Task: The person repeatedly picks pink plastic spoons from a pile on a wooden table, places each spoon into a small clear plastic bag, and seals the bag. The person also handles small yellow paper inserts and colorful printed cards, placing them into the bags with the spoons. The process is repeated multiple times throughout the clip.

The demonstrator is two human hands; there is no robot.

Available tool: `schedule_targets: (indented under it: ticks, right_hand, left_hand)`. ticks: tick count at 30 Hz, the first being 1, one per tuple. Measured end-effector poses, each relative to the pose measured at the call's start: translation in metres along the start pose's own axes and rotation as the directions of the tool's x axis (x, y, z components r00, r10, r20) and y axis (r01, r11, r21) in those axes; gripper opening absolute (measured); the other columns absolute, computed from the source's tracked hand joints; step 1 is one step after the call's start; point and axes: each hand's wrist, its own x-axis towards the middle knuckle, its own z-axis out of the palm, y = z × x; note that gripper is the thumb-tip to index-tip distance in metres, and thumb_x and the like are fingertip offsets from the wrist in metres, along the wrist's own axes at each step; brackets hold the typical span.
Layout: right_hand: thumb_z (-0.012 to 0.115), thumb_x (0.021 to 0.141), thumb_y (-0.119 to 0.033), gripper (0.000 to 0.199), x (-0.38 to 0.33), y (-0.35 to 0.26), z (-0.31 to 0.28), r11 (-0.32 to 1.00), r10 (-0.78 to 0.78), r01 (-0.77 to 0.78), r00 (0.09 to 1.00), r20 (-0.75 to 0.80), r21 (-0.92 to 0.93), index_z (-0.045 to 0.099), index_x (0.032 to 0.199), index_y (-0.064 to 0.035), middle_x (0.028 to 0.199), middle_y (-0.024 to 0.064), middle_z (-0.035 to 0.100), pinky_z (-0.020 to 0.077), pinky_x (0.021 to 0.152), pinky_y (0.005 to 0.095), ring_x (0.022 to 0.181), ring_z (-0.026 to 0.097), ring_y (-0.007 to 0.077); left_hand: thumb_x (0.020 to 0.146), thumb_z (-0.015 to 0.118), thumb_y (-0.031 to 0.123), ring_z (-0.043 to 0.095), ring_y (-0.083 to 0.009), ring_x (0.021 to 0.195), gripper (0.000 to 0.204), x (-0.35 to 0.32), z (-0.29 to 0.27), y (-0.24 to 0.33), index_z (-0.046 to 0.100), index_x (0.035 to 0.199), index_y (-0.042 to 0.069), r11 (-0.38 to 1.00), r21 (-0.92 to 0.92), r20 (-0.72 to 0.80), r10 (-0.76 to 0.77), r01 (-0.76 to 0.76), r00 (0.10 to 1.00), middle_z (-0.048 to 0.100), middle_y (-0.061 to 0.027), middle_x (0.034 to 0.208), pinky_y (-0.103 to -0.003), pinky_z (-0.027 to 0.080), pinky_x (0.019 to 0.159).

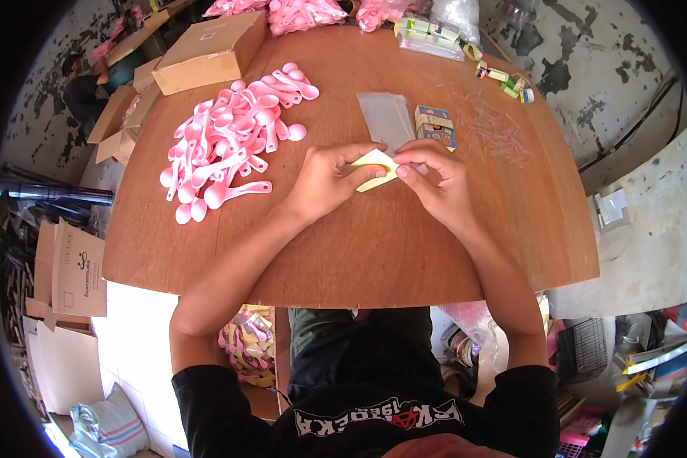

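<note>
On the round brown wooden table, near its middle, both bare hands meet over a small pale yellow flat piece, which looks like card or paper folded to a point. The left hand curls around its left side, thumb stretched along the upper edge and fingers tucked beneath, so it grips the piece from that end. The right hand pinches the right end between thumb and bent forefinger, the other fingers folded loosely behind. The piece lies just above the tabletop between the two hands, partly hidden by the fingers. Just beyond the hands lies a clear rectangular plastic sleeve, flat on the wood, its near end reaching the right hand's knuckles. Beside that sleeve, to the right, sits a small stack of colourful printed cardboard boxes, close to the right hand's fingers. Further right a scatter of thin clear plastic slivers spreads over the wood. To the left, well apart from the hands, a large heap of pink plastic spoons covers the table, bowls and handles pointing every way. A brown cardboard box rests at the far left edge, overhanging the rim. At the far side stand bags of more pink spoons and a clear packet of small coloured boxes.
</note>
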Motion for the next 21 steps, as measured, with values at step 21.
schedule_targets:
  ticks: [21]
  right_hand:
    - [0.063,0.087,0.003,0.013,-0.002,-0.019,0.006,0.996,-0.001,0.002,1.000,-0.006,0.091,0.068,0.100,0.0025,0.094,0.0103,0.067,0.0550,0.072,0.0260,0.083,0.066,0.0144]
  left_hand:
    - [0.083,0.072,0.004,0.070,-0.0158,0.087,0.027,0.004,-0.007,0.032,0.069,0.109,-0.003,0.998,0.021,-0.028,0.053,-0.053,0.998,0.072,-0.0128,0.100,-0.028,0.057,0.079]
